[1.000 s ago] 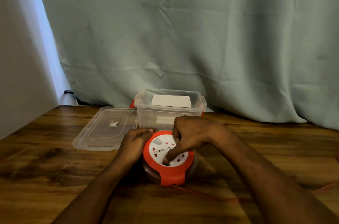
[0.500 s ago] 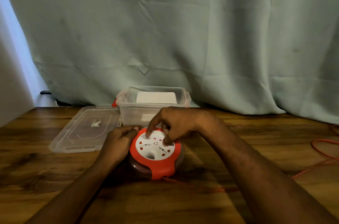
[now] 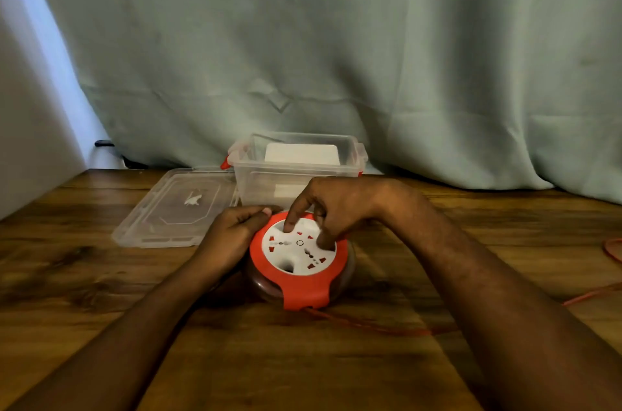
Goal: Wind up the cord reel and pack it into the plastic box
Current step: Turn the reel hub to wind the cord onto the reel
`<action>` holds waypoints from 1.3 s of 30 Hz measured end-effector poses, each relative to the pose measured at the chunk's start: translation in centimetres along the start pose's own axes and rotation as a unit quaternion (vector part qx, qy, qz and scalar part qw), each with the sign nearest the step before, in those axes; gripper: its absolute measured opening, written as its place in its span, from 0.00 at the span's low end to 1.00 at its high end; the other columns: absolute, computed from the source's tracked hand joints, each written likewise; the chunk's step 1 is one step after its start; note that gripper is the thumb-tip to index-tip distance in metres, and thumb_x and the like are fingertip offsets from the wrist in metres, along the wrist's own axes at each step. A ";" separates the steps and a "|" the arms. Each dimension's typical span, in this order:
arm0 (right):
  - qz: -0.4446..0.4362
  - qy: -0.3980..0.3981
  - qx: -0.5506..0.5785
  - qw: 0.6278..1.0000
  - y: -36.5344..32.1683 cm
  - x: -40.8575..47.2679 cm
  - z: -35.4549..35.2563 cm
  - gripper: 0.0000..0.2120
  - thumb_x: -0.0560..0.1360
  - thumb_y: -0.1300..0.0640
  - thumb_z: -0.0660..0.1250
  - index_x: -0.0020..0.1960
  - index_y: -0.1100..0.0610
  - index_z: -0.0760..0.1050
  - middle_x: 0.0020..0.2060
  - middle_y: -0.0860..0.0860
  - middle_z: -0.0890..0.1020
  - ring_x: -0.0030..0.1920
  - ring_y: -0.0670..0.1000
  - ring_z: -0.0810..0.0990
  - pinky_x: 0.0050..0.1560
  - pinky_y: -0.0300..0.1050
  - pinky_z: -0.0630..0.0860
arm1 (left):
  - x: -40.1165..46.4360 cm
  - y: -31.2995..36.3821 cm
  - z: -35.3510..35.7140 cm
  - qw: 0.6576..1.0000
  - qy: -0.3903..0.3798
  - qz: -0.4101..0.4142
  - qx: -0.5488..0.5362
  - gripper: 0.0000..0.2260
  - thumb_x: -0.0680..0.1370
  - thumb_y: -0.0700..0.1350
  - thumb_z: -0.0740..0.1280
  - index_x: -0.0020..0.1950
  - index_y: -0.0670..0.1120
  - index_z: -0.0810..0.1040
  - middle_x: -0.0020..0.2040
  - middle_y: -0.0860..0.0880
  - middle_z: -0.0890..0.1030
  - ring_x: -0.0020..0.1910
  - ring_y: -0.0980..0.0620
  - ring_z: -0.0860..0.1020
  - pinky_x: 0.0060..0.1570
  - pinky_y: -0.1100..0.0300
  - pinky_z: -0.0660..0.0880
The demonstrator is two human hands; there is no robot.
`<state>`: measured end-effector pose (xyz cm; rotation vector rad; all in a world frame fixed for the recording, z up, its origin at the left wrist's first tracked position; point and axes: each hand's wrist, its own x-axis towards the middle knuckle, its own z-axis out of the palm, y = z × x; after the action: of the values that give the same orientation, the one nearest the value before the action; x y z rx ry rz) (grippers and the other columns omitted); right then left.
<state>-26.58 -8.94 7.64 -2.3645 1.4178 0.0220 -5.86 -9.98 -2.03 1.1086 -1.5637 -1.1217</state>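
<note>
The cord reel [image 3: 299, 259] sits flat on the wooden table [image 3: 101, 276], just in front of the clear plastic box [image 3: 296, 171], its white socket face turned up inside a red rim.

The left hand [image 3: 232, 232] is cupped against the reel's left side, fingers curled partway round the red rim and the thumb lying along the rim's far-left edge; it grips the reel's body rather than lifting it. The right hand [image 3: 336, 205] arches over the reel from the far side, half closed. 1 finger [image 3: 290, 220] points straight down and presses on the white face near its far-left part, and another digit presses on the face's right side; the remaining fingers are folded above the face, and whether they touch it cannot be told.

A red cord [image 3: 370, 326] leaves the reel at its near edge and runs right across the table, passing under the right forearm.

The box stands open behind the reel, with something white inside it. Its clear lid [image 3: 175, 205] lies flat to the left of the box, behind the left hand.
</note>
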 end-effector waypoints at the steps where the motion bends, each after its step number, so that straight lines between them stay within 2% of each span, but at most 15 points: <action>1: -0.001 0.002 0.001 1.000 0.0 0.0 0.0 0.27 0.71 0.62 0.79 0.67 0.43 0.81 0.30 0.30 0.74 0.35 0.34 0.78 0.39 0.31 0.76 | 0.1 -0.1 -0.1 1.000 -0.001 -0.004 -0.004 0.13 0.85 0.45 0.63 0.59 0.47 0.87 0.50 0.44 0.90 0.50 0.41 0.89 0.56 0.43 0.84; 4: -0.002 0.002 -0.003 1.000 -0.2 -0.1 0.0 0.26 0.70 0.59 0.80 0.66 0.44 0.82 0.37 0.30 0.74 0.37 0.34 0.77 0.40 0.29 0.73 | 0.4 -0.3 -0.2 1.000 -0.003 -0.012 -0.009 0.13 0.85 0.45 0.63 0.60 0.47 0.87 0.50 0.44 0.90 0.49 0.42 0.89 0.56 0.42 0.84; 7: 0.012 0.022 -0.033 0.999 -0.4 -0.1 0.1 0.25 0.66 0.48 0.83 0.62 0.45 0.83 0.52 0.39 0.76 0.46 0.40 0.75 0.47 0.37 0.73 | 0.7 -0.4 -0.3 1.000 0.012 -0.013 -0.012 0.12 0.85 0.45 0.64 0.60 0.46 0.87 0.51 0.44 0.90 0.50 0.41 0.88 0.58 0.41 0.83; 9: 0.027 0.034 -0.050 0.998 -0.7 -0.1 0.2 0.23 0.64 0.41 0.83 0.56 0.47 0.84 0.55 0.42 0.80 0.49 0.44 0.78 0.47 0.41 0.77 | 0.8 -0.5 -0.4 0.999 0.020 -0.017 -0.019 0.12 0.84 0.44 0.64 0.59 0.46 0.87 0.51 0.44 0.90 0.51 0.41 0.88 0.58 0.41 0.83; 13: 0.039 0.041 -0.066 0.996 -1.3 -0.2 0.5 0.23 0.62 0.35 0.82 0.46 0.51 0.84 0.44 0.44 0.86 0.45 0.46 0.84 0.38 0.43 0.78 | 0.9 -0.6 -0.4 0.999 0.017 -0.021 -0.017 0.12 0.85 0.44 0.64 0.60 0.46 0.87 0.52 0.44 0.90 0.50 0.41 0.88 0.57 0.43 0.83; 16: 0.048 0.023 -0.067 0.996 -1.6 -0.2 0.6 0.22 0.64 0.34 0.80 0.40 0.53 0.82 0.40 0.45 0.87 0.43 0.48 0.86 0.40 0.46 0.82 | 0.9 -0.5 -0.3 1.000 0.014 -0.017 -0.013 0.12 0.85 0.44 0.64 0.60 0.47 0.87 0.51 0.46 0.90 0.49 0.44 0.89 0.52 0.48 0.85; 20: 0.067 0.005 -0.040 0.997 -1.7 0.2 1.0 0.23 0.66 0.35 0.79 0.34 0.53 0.76 0.24 0.42 0.79 0.31 0.46 0.79 0.28 0.38 0.69 | 0.8 -0.5 -0.3 1.000 0.004 -0.015 -0.001 0.12 0.85 0.45 0.63 0.59 0.50 0.87 0.51 0.48 0.90 0.48 0.45 0.89 0.48 0.52 0.85; 24: 0.075 -0.021 -0.020 0.997 -1.8 0.0 0.7 0.21 0.68 0.38 0.79 0.36 0.56 0.80 0.27 0.43 0.81 0.34 0.49 0.80 0.32 0.40 0.70 | 0.7 -0.4 -0.4 1.000 -0.003 -0.022 -0.002 0.13 0.86 0.45 0.62 0.62 0.47 0.86 0.53 0.45 0.90 0.51 0.42 0.89 0.55 0.45 0.84; 25: 0.071 -0.018 -0.024 0.997 -1.8 -0.2 0.4 0.20 0.70 0.40 0.79 0.40 0.57 0.82 0.33 0.45 0.84 0.38 0.51 0.82 0.36 0.41 0.73 | 0.7 -0.4 -0.4 1.000 0.002 -0.021 -0.006 0.13 0.85 0.45 0.62 0.61 0.47 0.86 0.53 0.45 0.90 0.50 0.42 0.89 0.54 0.45 0.84; 27: 0.049 0.013 -0.041 0.998 -1.8 -0.6 0.0 0.18 0.73 0.46 0.79 0.57 0.55 0.82 0.48 0.46 0.84 0.49 0.51 0.83 0.45 0.41 0.78 | 0.7 -0.4 -0.3 1.000 0.014 -0.015 -0.014 0.12 0.85 0.44 0.63 0.58 0.48 0.87 0.51 0.45 0.90 0.49 0.42 0.89 0.51 0.48 0.85; 30: -0.003 0.025 -0.049 0.998 -1.8 -0.8 -0.4 0.27 0.74 0.60 0.77 0.69 0.46 0.76 0.56 0.42 0.75 0.48 0.44 0.76 0.41 0.36 0.73 | 0.7 -0.4 -0.2 1.000 0.016 -0.010 -0.019 0.13 0.85 0.43 0.62 0.54 0.51 0.88 0.49 0.46 0.90 0.46 0.44 0.89 0.48 0.50 0.85; 32: -0.014 0.006 -0.044 0.999 -1.8 -0.8 -0.4 0.29 0.74 0.64 0.76 0.71 0.47 0.76 0.51 0.35 0.76 0.42 0.38 0.74 0.36 0.27 0.68 | 0.7 -0.3 -0.3 0.999 0.008 -0.013 -0.029 0.14 0.85 0.42 0.62 0.52 0.52 0.88 0.48 0.46 0.91 0.45 0.43 0.89 0.44 0.52 0.85; 34: -0.025 -0.004 -0.029 0.999 -1.6 -0.7 -0.2 0.27 0.74 0.67 0.75 0.70 0.50 0.78 0.33 0.28 0.76 0.35 0.28 0.75 0.31 0.22 0.68 | 0.8 -0.3 -0.5 0.999 0.000 -0.017 -0.035 0.15 0.85 0.41 0.62 0.52 0.52 0.88 0.48 0.45 0.90 0.45 0.42 0.89 0.42 0.53 0.84; 36: -0.035 0.001 -0.016 0.999 -1.4 -0.6 0.0 0.26 0.74 0.68 0.75 0.69 0.50 0.80 0.33 0.31 0.74 0.33 0.22 0.72 0.31 0.20 0.68 | 0.8 -0.3 -0.6 0.999 -0.008 -0.020 -0.046 0.15 0.85 0.41 0.62 0.52 0.51 0.88 0.48 0.43 0.90 0.45 0.42 0.89 0.42 0.53 0.84; 39: -0.030 -0.017 -0.008 0.999 -1.4 -0.5 0.2 0.28 0.74 0.70 0.74 0.70 0.49 0.79 0.33 0.33 0.75 0.34 0.29 0.76 0.29 0.23 0.69 | 0.8 -0.2 -0.6 0.997 -0.029 -0.026 -0.060 0.18 0.85 0.39 0.62 0.48 0.52 0.90 0.48 0.42 0.90 0.43 0.42 0.89 0.38 0.55 0.85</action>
<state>-25.63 -7.90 8.00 -2.4057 1.3354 0.0580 -5.37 -10.85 -1.95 1.0511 -1.4981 -1.2759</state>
